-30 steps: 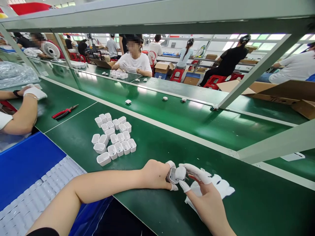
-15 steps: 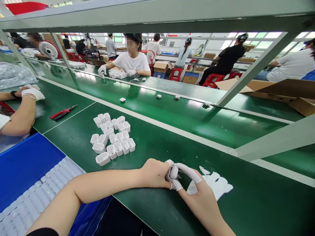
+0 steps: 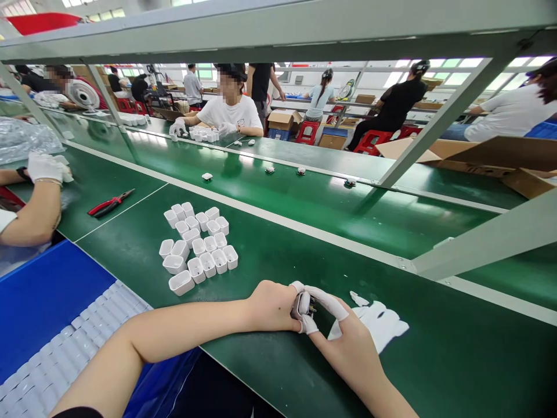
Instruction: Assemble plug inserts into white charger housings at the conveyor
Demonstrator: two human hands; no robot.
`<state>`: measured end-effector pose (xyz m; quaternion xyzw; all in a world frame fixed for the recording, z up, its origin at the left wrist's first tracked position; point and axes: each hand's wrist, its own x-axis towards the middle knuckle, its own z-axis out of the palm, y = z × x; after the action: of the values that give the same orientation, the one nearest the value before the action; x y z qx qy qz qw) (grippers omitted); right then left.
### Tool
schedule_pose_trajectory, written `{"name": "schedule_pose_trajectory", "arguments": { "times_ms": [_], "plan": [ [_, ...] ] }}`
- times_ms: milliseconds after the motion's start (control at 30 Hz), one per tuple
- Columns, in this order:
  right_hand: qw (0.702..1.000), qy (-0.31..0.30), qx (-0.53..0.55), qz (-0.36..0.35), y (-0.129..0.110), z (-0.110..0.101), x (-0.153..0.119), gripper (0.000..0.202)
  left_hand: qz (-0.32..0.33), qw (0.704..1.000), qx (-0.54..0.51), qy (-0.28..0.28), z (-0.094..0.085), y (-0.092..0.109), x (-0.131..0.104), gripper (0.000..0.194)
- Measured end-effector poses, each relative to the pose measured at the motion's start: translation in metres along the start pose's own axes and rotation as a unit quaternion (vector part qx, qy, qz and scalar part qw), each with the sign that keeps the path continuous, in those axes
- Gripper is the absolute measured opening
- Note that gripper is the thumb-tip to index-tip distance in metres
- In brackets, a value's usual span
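Between my hands is a small white plastic charger housing [image 3: 302, 304] with metal pins on its right side. My left hand [image 3: 273, 305] is closed round its left end. My right hand [image 3: 346, 325], with white finger cots on thumb and forefinger, pinches it from the right. The fingers partly hide the piece. Under and beyond my right hand lies a flat white glove [image 3: 378, 325] on the green bench. Left of my hands, several open white plastic housings [image 3: 200, 247] stand grouped in rows, some with small metal parts inside.
Red-handled pliers [image 3: 111, 203] lie at the left, near a co-worker's gloved hand [image 3: 46, 167]. A blue bin [image 3: 47, 290] holds rows of white pieces. Small parts [image 3: 301, 171] sit on the green belt. A slanted metal post [image 3: 487, 232] rises at the right.
My hands stay closed on the housing, which has turned slightly. Parts on the belt have shifted left. The left co-worker's gloved hand has moved, and a person in black now stands in the background.
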<state>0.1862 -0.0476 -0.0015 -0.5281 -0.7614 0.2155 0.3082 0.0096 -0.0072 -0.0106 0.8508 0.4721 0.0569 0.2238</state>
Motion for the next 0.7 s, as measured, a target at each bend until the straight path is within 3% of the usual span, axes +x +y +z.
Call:
{"name": "schedule_pose_trajectory", "arguments": {
  "times_ms": [467, 700],
  "plan": [
    [0.997, 0.055, -0.044, -0.013, 0.0012, 0.0053, -0.0043, 0.038, -0.009, 1.0, -0.003, -0.013, -0.0011, 0.0009, 0.0011, 0.042],
    [0.999, 0.024, -0.028, -0.017, 0.0026, 0.0057, -0.0043, 0.041, -0.02, 0.999, 0.005, -0.03, -0.0017, 0.0019, 0.0016, 0.042]
  ]
}}
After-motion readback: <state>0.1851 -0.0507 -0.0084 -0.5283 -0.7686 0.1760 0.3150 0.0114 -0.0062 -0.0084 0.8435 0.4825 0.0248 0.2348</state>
